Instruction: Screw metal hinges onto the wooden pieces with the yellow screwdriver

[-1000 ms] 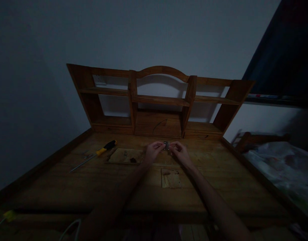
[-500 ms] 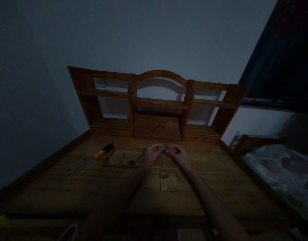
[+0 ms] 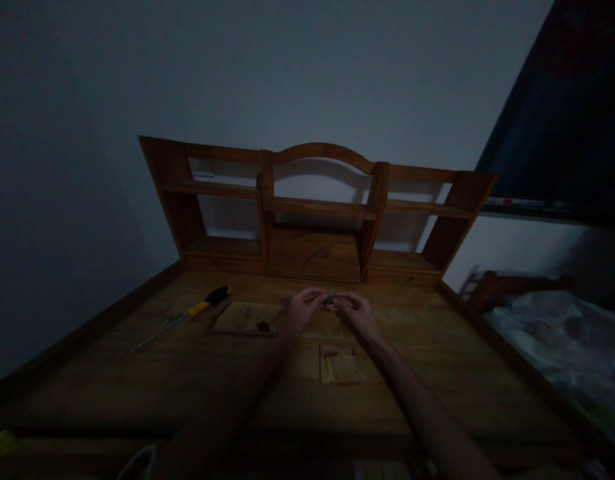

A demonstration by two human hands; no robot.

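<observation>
Over the wooden desk, a small dark flat piece, perhaps metal, is pinched between both hands. My left hand grips its left side with closed fingers. My right hand holds the right side, thumb and fingers pressed together. The dim light and the fingers hide its exact shape. Beneath and left of the hands lies a flat wooden board with a dark spot. A squarish thin wood piece rests between my forearms.
A screwdriver with a yellow and black handle lies on the desk at left, beside small metal bits. A wooden shelf unit stands along the back. Whitish plastic covers something at right.
The small piece has been tilted between my fingers and now shows a narrower side. Both hands stay in nearly the same place.
</observation>
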